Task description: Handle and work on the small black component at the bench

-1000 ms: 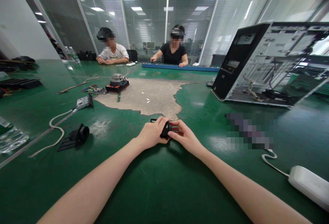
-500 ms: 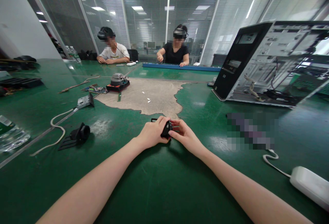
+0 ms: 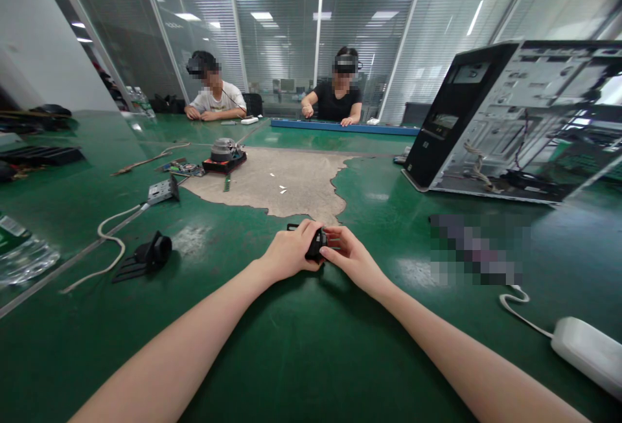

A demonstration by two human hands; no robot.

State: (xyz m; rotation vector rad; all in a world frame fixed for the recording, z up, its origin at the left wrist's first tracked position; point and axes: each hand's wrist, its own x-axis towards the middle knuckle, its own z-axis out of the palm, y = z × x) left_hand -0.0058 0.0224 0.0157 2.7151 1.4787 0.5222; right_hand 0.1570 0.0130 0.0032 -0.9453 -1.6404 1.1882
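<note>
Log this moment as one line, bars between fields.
left hand: gripping black part | right hand: at its right end | far left: water bottle | right: open computer case

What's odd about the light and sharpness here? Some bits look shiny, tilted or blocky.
Head view: pale glare patches on the green table; head view: the computer case leans, probably lens distortion; head view: mosaic blocks cover the dark object at right; head view: the black part in the left hand shows little fine detail.
</note>
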